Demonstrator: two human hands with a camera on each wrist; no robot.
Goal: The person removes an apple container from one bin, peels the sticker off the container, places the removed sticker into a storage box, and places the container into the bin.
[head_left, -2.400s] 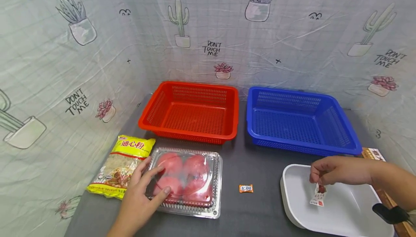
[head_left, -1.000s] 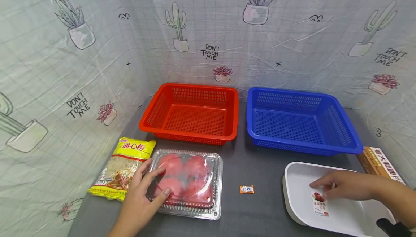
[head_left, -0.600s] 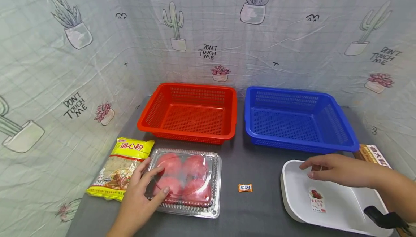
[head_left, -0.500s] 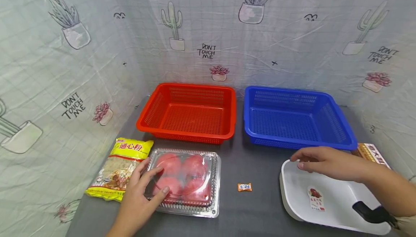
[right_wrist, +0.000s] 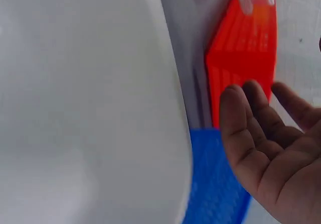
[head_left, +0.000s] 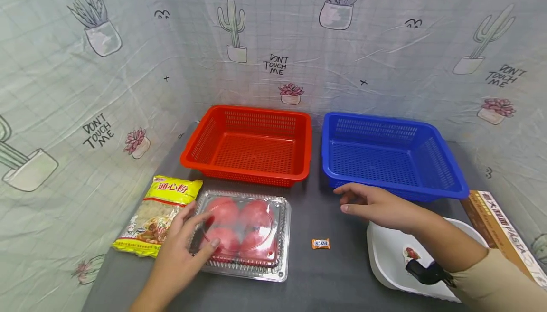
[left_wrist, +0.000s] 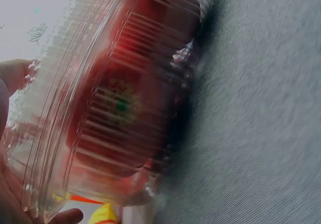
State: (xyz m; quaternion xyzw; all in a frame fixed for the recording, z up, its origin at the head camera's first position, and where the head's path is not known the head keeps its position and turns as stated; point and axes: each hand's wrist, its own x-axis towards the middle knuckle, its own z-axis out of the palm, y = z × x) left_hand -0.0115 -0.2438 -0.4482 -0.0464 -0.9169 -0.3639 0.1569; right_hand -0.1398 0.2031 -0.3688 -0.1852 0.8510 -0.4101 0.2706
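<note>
My left hand (head_left: 181, 245) lies with spread fingers on the left side of a clear plastic clamshell box (head_left: 284, 255). Under its lid sit several round red tomatoes (left_wrist: 120, 103), one showing a green stem scar. My right hand (head_left: 372, 203) is in the air, fingers loosely bent and nothing in them, in front of the blue basket (head_left: 329, 160). Below it on the grey table lies a small orange wrapped candy (head_left: 320, 244). A small packet with a red fruit picture (head_left: 412, 253) rests in the white tub (head_left: 378, 267), partly hidden behind the right wrist.
A red basket (head_left: 248, 175) stands at the back, left of the blue one. A yellow bag of macaroni (head_left: 158, 214) lies left of the clamshell. At the right edge is a brown pasta box (head_left: 500, 226). Printed curtains (head_left: 256, 32) surround the table.
My right hand let go of the small packet inside the white tub, then rose out and moved left over the table. My left hand has stayed on the clamshell box.
</note>
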